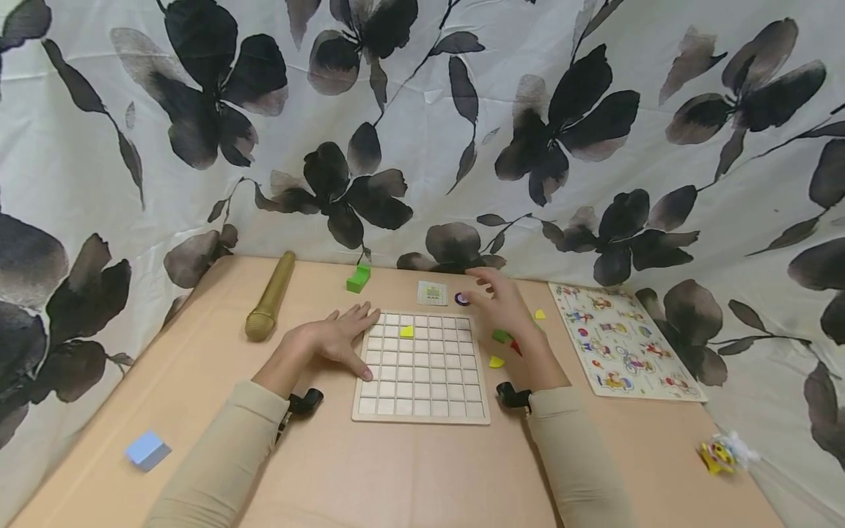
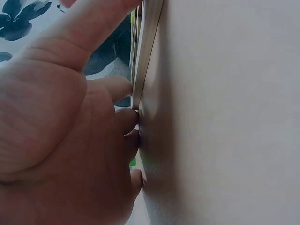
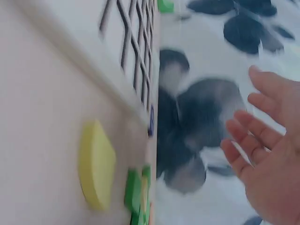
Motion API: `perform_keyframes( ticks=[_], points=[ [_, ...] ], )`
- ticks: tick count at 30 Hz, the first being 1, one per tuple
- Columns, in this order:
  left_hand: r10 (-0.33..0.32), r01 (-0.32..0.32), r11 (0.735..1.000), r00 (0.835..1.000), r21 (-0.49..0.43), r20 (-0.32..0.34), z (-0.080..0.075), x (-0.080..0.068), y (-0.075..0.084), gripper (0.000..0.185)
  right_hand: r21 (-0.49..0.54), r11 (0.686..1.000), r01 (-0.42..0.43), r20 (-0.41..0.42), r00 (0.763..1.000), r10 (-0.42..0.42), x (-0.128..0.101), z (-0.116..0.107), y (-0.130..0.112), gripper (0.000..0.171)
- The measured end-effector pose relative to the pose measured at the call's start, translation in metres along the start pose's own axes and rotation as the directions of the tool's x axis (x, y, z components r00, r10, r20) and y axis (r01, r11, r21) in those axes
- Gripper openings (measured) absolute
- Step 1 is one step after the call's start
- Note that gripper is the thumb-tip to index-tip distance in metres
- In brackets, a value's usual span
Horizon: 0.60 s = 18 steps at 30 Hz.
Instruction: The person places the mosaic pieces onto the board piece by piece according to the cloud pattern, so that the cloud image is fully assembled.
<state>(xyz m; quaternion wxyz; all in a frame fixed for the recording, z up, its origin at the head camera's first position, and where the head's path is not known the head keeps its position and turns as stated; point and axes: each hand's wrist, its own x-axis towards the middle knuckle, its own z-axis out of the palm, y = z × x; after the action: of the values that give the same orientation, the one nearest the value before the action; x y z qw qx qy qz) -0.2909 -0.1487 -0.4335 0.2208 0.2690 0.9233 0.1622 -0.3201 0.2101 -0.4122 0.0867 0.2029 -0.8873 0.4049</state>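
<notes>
A wooden grid board (image 1: 422, 420) lies mid-table, with one yellow piece (image 1: 406, 332) on its upper cells. At the board's left edge rests my left hand (image 1: 333, 343), fingers spread and thumb touching the edge; in the left wrist view its fingertips meet the tabletop beside the board (image 2: 149, 44). My right hand (image 1: 505, 312) hovers off the board's upper right corner, fingers loosely bent and holding nothing. Near its fingertips is a small round dark-blue piece (image 1: 461, 299). Below it lie a green piece (image 1: 500, 336), a partly hidden red piece (image 1: 516, 347) and a yellow piece (image 3: 97, 166).
A small printed card (image 1: 432, 293) and green blocks (image 1: 359, 279) sit behind the board. A gold microphone (image 1: 271, 297) and a blue block (image 1: 148, 450) are on the left. To the right are another yellow piece (image 1: 540, 314), a picture board (image 1: 627, 345) and a yellow star-shaped toy (image 1: 718, 456).
</notes>
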Motion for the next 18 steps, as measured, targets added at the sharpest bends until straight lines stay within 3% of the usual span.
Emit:
perform_keyframes(
  ticks=[9, 14, 18],
  points=[
    [0.002, -0.003, 1.000, 1.000, 0.027, 0.006, 0.000, 0.002, -0.002, 0.133, -0.066, 0.971, -0.229, -0.111, 0.969, 0.221, -0.010, -0.030, 0.054, 0.052],
    [0.004, -0.004, 1.000, 1.000, 0.003, -0.004, 0.001, 0.000, 0.000, 0.133, -0.107, 0.953, -0.284, -0.062, 0.959, 0.278, -0.013, -0.032, 0.080, 0.047],
    [-0.002, 0.002, 1.000, 1.000, 0.002, -0.003, -0.001, 0.000, 0.001, 0.133, -0.182, 0.944, -0.274, -0.006, 0.961, 0.278, -0.014, -0.030, 0.092, 0.046]
  ],
)
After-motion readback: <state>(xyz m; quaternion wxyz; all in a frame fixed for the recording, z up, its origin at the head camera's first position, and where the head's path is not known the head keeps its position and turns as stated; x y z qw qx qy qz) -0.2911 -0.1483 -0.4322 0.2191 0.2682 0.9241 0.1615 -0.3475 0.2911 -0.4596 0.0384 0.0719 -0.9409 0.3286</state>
